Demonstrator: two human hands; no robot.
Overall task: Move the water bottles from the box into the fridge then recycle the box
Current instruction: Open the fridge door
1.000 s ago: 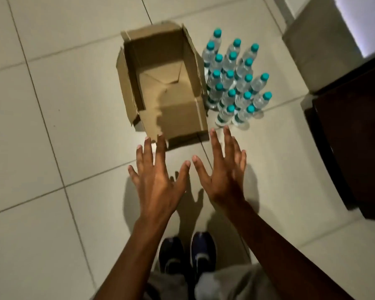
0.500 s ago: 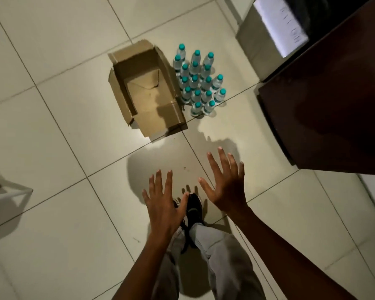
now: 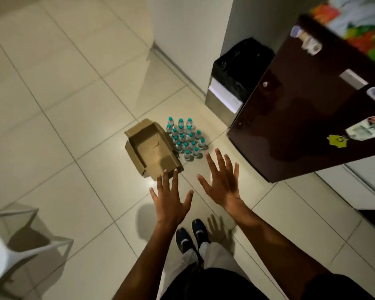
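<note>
Both hands are held out over the pale tiled floor (image 3: pixel 63 109) with fingers spread and straight, nothing gripped in either: the left hand (image 3: pixel 170 201) hangs just in front of the near corner of the open brown cardboard box (image 3: pixel 153 149), the right hand (image 3: pixel 222 185) just short of the cluster of clear plastic water bottles with teal caps (image 3: pixel 185 138). The bottles are stood upright on the floor, packed close together against the box's right side, presumably unloaded there so that they can be carried across to the dark brown fridge (image 3: pixel 301 118), whose door is seen shut and covered with magnets. The box is seen empty, flaps open. A steel bin lined with a black bag (image 3: pixel 232 83) stands beyond the fridge; no bottle has been put away yet
</note>
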